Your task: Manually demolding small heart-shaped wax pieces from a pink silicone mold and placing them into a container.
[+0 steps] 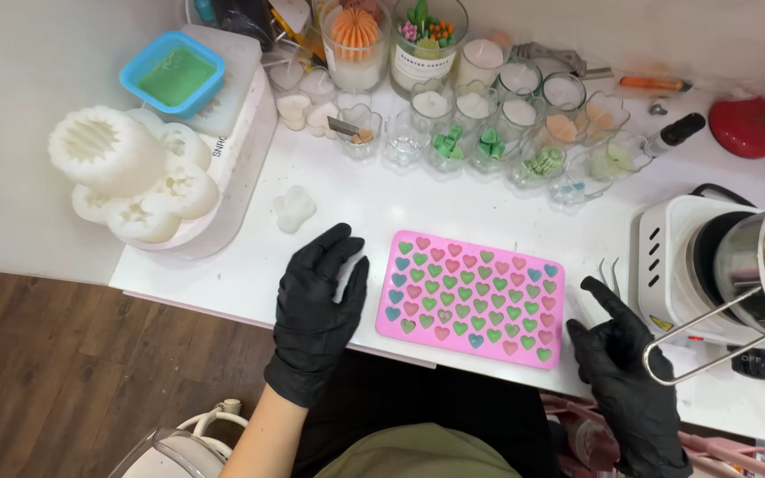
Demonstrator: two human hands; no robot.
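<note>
Matt pink silicone mould (471, 296) — black rubbery gloves (316, 310)

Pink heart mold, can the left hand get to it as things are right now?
Probably yes. The left hand lies flat on the table right beside the mold, with nothing between them.

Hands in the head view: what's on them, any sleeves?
Both the left hand and the right hand wear matte black disposable-style gloves, wrinkled at the cuffs. No sleeve shows on the left forearm; the right forearm is out of frame.

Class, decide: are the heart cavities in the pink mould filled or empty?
Filled: the pink mould shows green, pink and blue hearts in its cavities.
</note>
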